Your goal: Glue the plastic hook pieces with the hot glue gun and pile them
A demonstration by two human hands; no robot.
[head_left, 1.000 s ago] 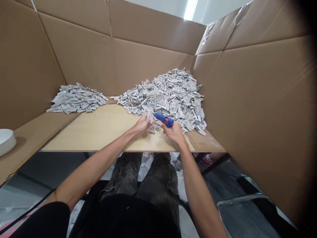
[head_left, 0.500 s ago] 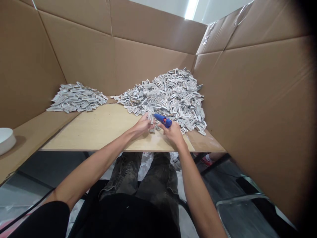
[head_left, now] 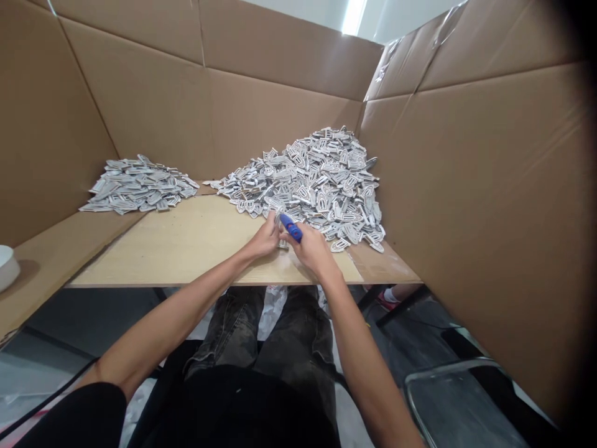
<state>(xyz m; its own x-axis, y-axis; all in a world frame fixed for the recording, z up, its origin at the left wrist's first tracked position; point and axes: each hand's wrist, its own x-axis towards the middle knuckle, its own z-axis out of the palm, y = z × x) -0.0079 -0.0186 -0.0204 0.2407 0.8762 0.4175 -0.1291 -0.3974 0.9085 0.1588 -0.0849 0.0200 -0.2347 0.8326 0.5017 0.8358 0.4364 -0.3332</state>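
My left hand [head_left: 265, 238] is closed on a small flat grey-white slotted piece [head_left: 278, 216], mostly covered by the fingers. Gripped in my right hand [head_left: 311, 247] is a blue tool [head_left: 291, 228] with a small reddish part; its exact kind does not show clearly. The tool's front end meets the piece at my left fingertips, and both hands are close together above the table's front part. Just beyond them spreads a large heap of similar slotted pieces [head_left: 321, 180].
A smaller heap of grey-white pieces [head_left: 140, 183] lies at the back left. Tall cardboard walls [head_left: 476, 168] enclose the wooden tabletop [head_left: 186, 242]. At the left edge stands a white round container [head_left: 7, 267]. A metal-framed chair [head_left: 466, 398] is at lower right.
The blue tool has swung and now points more steeply away from me, closer to my left fingers. My right hand has moved left towards my left hand. The view has shifted slightly.
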